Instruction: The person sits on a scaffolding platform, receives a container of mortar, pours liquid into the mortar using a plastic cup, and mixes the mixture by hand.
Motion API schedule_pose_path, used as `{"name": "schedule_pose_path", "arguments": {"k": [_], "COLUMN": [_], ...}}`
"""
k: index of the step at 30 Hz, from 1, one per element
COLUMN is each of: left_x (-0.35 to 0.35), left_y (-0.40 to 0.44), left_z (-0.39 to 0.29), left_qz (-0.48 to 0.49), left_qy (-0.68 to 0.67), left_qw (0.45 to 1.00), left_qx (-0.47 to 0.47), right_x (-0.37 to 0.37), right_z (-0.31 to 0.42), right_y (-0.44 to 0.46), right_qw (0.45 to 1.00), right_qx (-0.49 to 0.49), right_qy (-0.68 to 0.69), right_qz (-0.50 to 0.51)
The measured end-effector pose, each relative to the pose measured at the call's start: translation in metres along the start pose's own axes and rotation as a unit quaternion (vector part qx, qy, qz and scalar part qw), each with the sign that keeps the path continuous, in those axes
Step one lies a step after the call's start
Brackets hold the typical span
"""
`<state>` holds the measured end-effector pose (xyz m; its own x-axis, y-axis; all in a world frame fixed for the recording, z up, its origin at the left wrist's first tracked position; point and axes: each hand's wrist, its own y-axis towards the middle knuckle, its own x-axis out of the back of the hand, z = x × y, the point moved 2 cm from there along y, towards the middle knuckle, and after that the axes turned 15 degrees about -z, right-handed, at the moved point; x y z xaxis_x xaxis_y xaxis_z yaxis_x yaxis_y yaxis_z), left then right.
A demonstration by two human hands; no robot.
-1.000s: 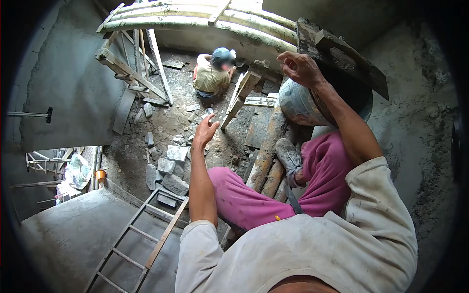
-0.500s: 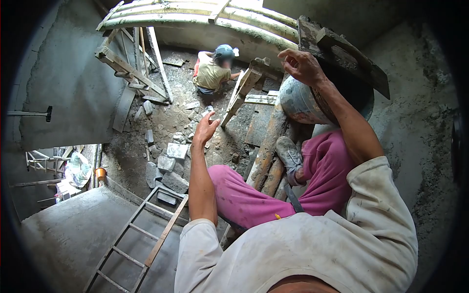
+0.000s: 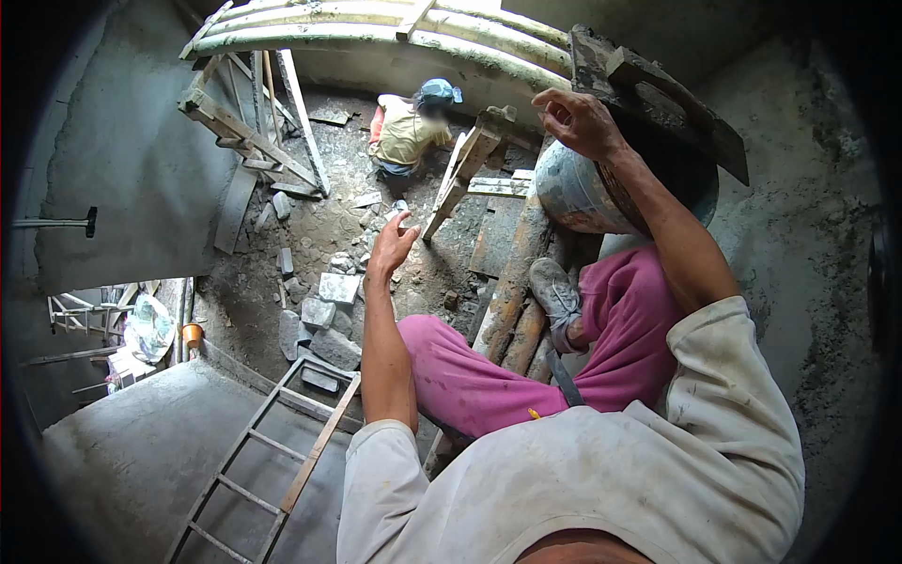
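Observation:
My left hand (image 3: pixel 391 246) hangs in the air above the rubble floor, its fingers loosely bent and apart, holding nothing. Near the bucket (image 3: pixel 571 195), my right hand (image 3: pixel 584 124) is raised with its fingers curled but not closed, and nothing shows in it. The bucket is large, bluish and stained with mortar. Over its mouth lies a dark, mortar-caked board (image 3: pixel 592 68) with a bar across it. Whether my right forearm touches the bucket's rim, I cannot tell. My pink-trousered legs (image 3: pixel 489 376) are bent beside rusty-looking poles (image 3: pixel 512 296).
A co-worker (image 3: pixel 402 132) in a cap crouches on the floor below, beside a wooden trestle (image 3: pixel 467 167). Concrete blocks (image 3: pixel 338 288) and rubble lie under my left hand. A ladder (image 3: pixel 303 472) leans at lower left. Long poles (image 3: pixel 376 38) span the top; a hammer (image 3: pixel 89 222) juts out at left.
The fingers of my right hand have curled in a little more. My left hand has barely shifted. The co-worker's head has turned slightly to the right.

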<state>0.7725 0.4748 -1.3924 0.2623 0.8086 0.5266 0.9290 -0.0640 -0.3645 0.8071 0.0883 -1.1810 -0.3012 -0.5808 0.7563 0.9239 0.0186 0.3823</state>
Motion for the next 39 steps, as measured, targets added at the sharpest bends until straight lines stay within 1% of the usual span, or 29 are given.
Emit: {"name": "schedule_pose_path", "arguments": {"k": [3, 5, 18, 20, 23, 39], "left_x": [0.002, 0.003, 0.003, 0.002, 0.002, 0.002], "left_y": [-0.004, -0.005, -0.004, -0.003, -0.003, -0.004], "left_z": [-0.006, -0.009, -0.008, -0.007, -0.005, -0.004], "left_qz": [-0.008, -0.01, -0.005, -0.011, -0.014, -0.012], "left_qy": [-0.001, -0.005, 0.002, -0.004, 0.001, 0.002], "left_qw": [1.0, 1.0, 1.0, 0.999, 0.999, 0.999], "left_qx": [0.004, -0.002, -0.005, -0.035, -0.036, -0.032], "right_x": [0.0, 0.0, -0.002, -0.001, 0.0, 0.0], "right_z": [0.0, 0.0, -0.002, -0.001, 0.001, 0.0], "right_y": [0.0, 0.0, 0.001, 0.001, 0.001, 0.001], "right_qw": [1.0, 1.0, 1.0, 1.0, 1.0, 1.0], "right_qx": [0.011, 0.001, 0.009, 0.017, 0.001, 0.001], "right_qy": [-0.002, -0.003, -0.007, -0.002, -0.004, -0.006], "right_qz": [-0.002, 0.003, -0.003, -0.006, 0.003, 0.002]}}
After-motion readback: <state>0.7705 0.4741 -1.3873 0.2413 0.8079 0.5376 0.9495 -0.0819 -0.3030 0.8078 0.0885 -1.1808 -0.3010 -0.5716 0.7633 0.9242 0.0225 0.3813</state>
